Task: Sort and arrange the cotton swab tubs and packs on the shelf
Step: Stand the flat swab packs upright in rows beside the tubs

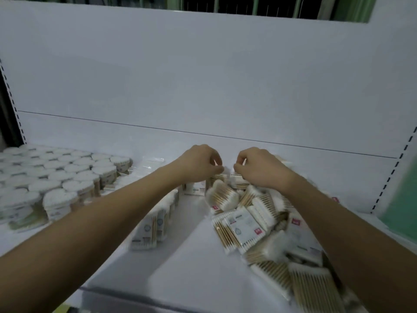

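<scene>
Heart-shaped cotton swab tubs [58,175] stand packed in rows at the shelf's left. A row of flat swab packs [155,218] stands on edge in the middle. A loose heap of swab packs [255,224] covers the right side. My left hand [198,163] and my right hand [257,166] reach to the back of the shelf, close together. Both pinch the top of a swab pack [234,177] at the far end of the heap, which is partly hidden by my fingers.
The white shelf board [194,274] has bare surface at the front between the standing row and the heap. A white back panel [203,86] rises behind. Perforated uprights [392,170] frame the right side. Something green [404,199] sits at the right edge.
</scene>
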